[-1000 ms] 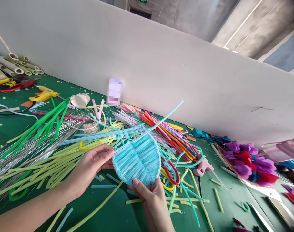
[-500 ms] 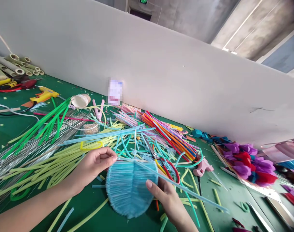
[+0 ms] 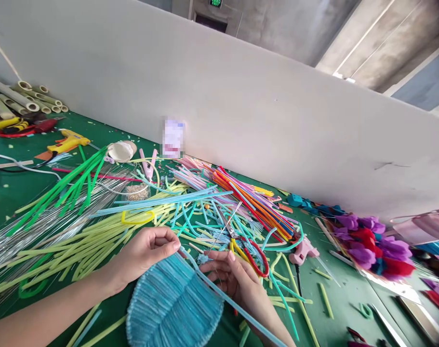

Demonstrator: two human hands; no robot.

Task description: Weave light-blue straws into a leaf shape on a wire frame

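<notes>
A blue leaf-shaped piece (image 3: pixel 174 306) of fuzzy pipe cleaners, ribbed on both sides of a centre line, tilts over the table's near edge. My left hand (image 3: pixel 152 253) is closed, thumb and fingers pinching its upper edge and the end of a light blue pipe cleaner (image 3: pixel 237 308). That pipe cleaner runs down to the right, across the front of my right hand (image 3: pixel 241 279). The fingers of my right hand are loosely bent and apart, beside the leaf's thin wire stem (image 3: pixel 228 222). A small blue tuft (image 3: pixel 204 259) sits at the stem's base, near the fingertips.
Scissors (image 3: pixel 253 258) with red and yellow handles lie behind my right hand. Yellow-green pipe cleaners (image 3: pixel 78 241) and coloured bundles (image 3: pixel 255 202) cover the green table. A pink glue gun (image 3: pixel 304 250) lies right, a yellow one (image 3: pixel 69 141) left. A pale partition (image 3: pixel 259 120) stands behind.
The leaf piece has moved down and left and turned, so its wire stem leans right. My right hand has let go of the leaf's side and moved up beside the stem.
</notes>
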